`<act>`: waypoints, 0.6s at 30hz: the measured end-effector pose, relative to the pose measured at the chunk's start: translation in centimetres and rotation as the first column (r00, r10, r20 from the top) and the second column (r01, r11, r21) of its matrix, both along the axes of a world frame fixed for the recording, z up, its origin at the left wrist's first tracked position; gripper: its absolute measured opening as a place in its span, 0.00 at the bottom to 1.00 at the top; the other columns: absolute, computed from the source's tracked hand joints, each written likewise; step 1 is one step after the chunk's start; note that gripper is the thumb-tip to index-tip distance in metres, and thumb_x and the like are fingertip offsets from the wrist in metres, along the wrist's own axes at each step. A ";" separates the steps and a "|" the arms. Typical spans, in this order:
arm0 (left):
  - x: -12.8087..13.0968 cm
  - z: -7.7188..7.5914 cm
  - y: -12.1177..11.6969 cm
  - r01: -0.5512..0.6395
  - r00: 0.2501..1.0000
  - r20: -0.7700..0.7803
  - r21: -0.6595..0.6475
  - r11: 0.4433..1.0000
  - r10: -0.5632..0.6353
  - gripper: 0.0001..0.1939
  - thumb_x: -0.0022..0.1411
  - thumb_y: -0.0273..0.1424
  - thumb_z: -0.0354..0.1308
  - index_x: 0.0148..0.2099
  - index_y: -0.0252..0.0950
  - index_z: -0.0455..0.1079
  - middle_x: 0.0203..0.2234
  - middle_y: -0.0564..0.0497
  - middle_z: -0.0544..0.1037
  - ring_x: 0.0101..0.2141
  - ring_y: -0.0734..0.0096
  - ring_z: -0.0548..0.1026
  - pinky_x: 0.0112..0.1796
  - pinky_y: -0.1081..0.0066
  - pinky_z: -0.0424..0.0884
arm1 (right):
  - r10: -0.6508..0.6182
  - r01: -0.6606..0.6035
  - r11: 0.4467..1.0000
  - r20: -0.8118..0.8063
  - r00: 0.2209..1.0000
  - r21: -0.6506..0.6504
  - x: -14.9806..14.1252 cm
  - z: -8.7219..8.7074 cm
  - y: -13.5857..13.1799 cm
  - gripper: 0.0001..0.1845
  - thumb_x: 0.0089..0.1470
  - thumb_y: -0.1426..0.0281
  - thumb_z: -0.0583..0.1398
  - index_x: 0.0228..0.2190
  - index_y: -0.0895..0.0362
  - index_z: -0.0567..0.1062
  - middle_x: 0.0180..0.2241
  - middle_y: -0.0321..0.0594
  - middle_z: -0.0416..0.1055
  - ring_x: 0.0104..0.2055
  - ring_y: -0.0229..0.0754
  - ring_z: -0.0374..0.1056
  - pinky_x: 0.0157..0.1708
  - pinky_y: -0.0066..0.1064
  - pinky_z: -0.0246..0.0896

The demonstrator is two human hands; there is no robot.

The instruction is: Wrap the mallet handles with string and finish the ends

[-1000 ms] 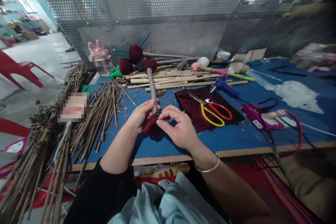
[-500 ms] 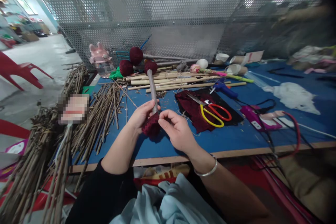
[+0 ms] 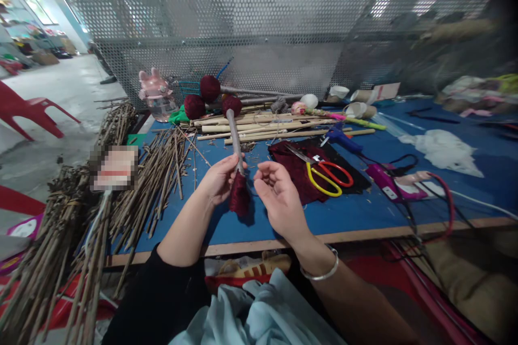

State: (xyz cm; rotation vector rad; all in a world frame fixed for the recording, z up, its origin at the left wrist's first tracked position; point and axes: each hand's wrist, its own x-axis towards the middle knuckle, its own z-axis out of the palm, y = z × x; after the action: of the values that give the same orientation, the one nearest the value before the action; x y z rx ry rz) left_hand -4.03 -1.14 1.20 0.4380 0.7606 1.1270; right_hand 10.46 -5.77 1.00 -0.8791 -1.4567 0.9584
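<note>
My left hand (image 3: 220, 177) is closed around a grey-wrapped stick (image 3: 234, 137) near its lower end. A dark maroon fabric ball (image 3: 232, 105) tops the far end of the stick, and a piece of maroon cloth (image 3: 240, 195) hangs at the near end, just below my fingers. Right beside it, my right hand (image 3: 279, 194) hovers with curled fingers apart from the thumb and nothing visible in them. Farther right, scissors (image 3: 324, 175) with one red and one yellow handle lie on maroon fabric (image 3: 289, 167).
Dry twigs (image 3: 157, 178) cover the table's left side. Behind my hands lie pale sticks (image 3: 263, 124) and more maroon balls (image 3: 210, 88). A blue glue gun (image 3: 343, 137), a purple box (image 3: 386, 180) with cables and a crumpled plastic bag (image 3: 441, 151) lie to the right.
My right hand has let go of the maroon cloth and moved slightly right. The cloth, bunched before, now hangs longer and narrower. My left hand keeps its hold on the stick.
</note>
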 end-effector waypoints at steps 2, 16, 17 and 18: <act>0.0 0.0 0.0 -0.002 1.000 -0.023 0.052 0.999 0.003 0.07 0.60 0.29 0.57 0.40 0.31 0.70 0.22 0.54 0.73 0.12 0.89 0.61 0.12 0.87 0.54 | -0.100 0.089 0.989 0.090 0.991 0.118 0.5 0.2 -1.1 0.04 0.56 0.69 0.56 0.35 0.55 0.67 0.29 0.36 0.65 0.31 0.36 0.62 0.33 0.29 0.60; 0.4 0.1 0.0 -0.046 0.992 -0.112 0.094 0.995 0.056 0.11 0.54 0.31 0.62 0.38 0.30 0.69 0.22 0.55 0.73 0.11 0.88 0.60 0.11 0.84 0.55 | -0.325 0.056 0.841 0.420 0.848 0.539 -1.2 -1.1 0.2 0.08 0.53 0.75 0.56 0.32 0.56 0.76 0.26 0.39 0.72 0.31 0.40 0.67 0.35 0.32 0.62; 0.4 0.1 -0.1 -0.046 0.991 -0.120 0.100 0.994 0.058 0.12 0.53 0.32 0.63 0.38 0.31 0.69 0.22 0.55 0.73 0.11 0.89 0.59 0.11 0.84 0.54 | -0.343 0.069 0.835 0.419 0.841 0.546 -1.3 -1.1 0.2 0.08 0.52 0.76 0.56 0.32 0.56 0.75 0.25 0.39 0.71 0.29 0.39 0.66 0.34 0.31 0.62; 0.5 0.1 -0.1 -0.045 0.990 -0.126 0.104 0.994 0.058 0.12 0.53 0.32 0.63 0.38 0.31 0.69 0.22 0.55 0.73 0.10 0.89 0.58 0.10 0.84 0.53 | -0.356 0.078 0.833 0.421 0.835 0.548 -1.4 -1.2 0.1 0.09 0.52 0.76 0.56 0.31 0.56 0.75 0.23 0.38 0.70 0.28 0.38 0.66 0.33 0.30 0.62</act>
State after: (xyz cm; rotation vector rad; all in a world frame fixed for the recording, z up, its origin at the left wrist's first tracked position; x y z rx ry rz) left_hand -3.58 -1.25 1.27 0.5834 0.8342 1.1970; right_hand 9.08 -5.63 -0.16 -0.9067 -1.8848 0.1143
